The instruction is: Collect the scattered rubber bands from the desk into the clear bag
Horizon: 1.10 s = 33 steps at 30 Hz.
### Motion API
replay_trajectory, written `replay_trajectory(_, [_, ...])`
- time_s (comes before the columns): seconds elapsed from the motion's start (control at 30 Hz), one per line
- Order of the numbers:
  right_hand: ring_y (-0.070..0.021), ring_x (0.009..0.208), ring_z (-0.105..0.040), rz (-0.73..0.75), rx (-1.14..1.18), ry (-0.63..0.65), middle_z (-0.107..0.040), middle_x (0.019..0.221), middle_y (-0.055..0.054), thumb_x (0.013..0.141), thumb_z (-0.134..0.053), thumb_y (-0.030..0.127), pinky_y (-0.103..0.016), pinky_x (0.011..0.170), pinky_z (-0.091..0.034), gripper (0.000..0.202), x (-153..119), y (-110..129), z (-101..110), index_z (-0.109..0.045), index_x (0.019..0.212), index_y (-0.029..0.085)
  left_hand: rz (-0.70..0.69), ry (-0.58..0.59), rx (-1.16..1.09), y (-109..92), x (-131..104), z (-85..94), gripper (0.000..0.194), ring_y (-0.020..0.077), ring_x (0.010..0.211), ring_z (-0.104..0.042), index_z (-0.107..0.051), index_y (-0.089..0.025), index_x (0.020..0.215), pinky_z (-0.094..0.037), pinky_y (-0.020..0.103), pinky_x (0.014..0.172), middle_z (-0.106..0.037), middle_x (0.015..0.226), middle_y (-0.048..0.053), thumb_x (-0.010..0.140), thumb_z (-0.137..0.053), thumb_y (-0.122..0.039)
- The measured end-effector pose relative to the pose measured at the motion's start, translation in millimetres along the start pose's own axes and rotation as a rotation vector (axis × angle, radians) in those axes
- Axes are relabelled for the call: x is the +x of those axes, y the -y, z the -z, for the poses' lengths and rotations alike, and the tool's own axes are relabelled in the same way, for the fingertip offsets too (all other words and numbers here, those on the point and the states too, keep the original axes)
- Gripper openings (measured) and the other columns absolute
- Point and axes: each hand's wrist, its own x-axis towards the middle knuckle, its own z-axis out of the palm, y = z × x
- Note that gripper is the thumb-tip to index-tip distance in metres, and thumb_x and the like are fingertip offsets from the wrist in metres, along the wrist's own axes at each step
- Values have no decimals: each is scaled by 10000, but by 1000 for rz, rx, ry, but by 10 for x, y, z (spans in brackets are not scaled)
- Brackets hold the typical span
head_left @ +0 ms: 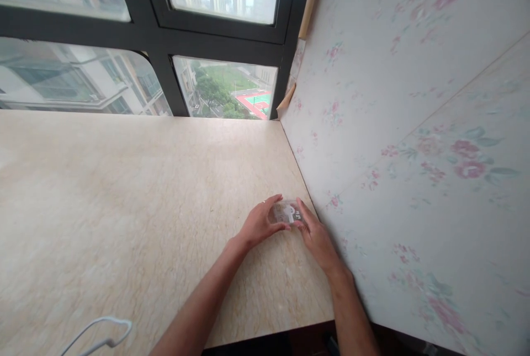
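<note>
A small clear plastic box [285, 213] with white markings on its top is held between both hands, low over or on the marble-patterned sill [165, 207]. My left hand [262, 221] grips its left end, thumb along the near edge and fingers on the far edge. At the right end, my right hand [312, 227] closes on the box with its thumb at the near side and a finger along the far side. What lies inside the box is too small to make out, and I cannot tell whether its underside touches the sill.
A floral-papered wall [393, 141] rises close beside my right arm. Dark window frames [223, 33] stand along the sill's far edge. A white cable [110, 320] lies at the near left. Peeling wallpaper [286, 97] hangs at the window corner.
</note>
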Motion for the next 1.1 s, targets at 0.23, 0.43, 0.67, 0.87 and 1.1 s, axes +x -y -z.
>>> replay_trajectory(0.23, [-216, 1321, -412, -24, 53, -31, -474, 1424, -13, 893, -545, 347, -428, 1121, -289, 544, -15, 48, -1, -408, 1418, 305, -13, 3, 60, 28, -7, -18, 738, 274, 1227, -503, -433, -242, 1344, -386, 451, 1029, -530, 1355, 104, 708, -757, -431])
replay_trajectory(0.43, [-231, 1311, -426, -47, 82, -55, -487, 1413, -16, 869, -586, 358, -449, 1125, -282, 532, -5, 61, 12, -460, 1384, 309, -29, 4, 87, 17, -6, -25, 712, 271, 1208, -517, -420, -248, 1347, -394, 439, 1018, -542, 1340, 97, 732, -730, -427])
replay_trajectory(0.67, [-234, 1326, -408, -107, 178, -41, -425, 1461, -32, 877, -582, 391, -449, 1113, -312, 555, -30, -4, -12, -428, 1403, 303, -18, -30, 60, -9, -2, -37, 728, 257, 1168, -550, -418, -234, 1335, -415, 412, 994, -580, 1293, 92, 710, -751, -402])
replay_trajectory(0.87, [-217, 1330, -403, -104, 171, -49, -421, 1463, -29, 893, -571, 374, -427, 1110, -324, 536, -56, -16, -21, -421, 1403, 302, -13, -28, 45, -26, -16, -26, 766, 258, 1156, -557, -371, -260, 1363, -418, 415, 982, -571, 1306, 83, 715, -750, -414])
replay_trajectory(1.1, [-234, 1318, -419, -51, 104, -61, -420, 1463, -50, 897, -568, 370, -447, 1093, -355, 534, -69, -130, -21, -424, 1402, 273, -30, 8, 129, -34, -50, -28, 740, 282, 1168, -535, -367, -241, 1362, -412, 438, 982, -528, 1347, 98, 741, -725, -428])
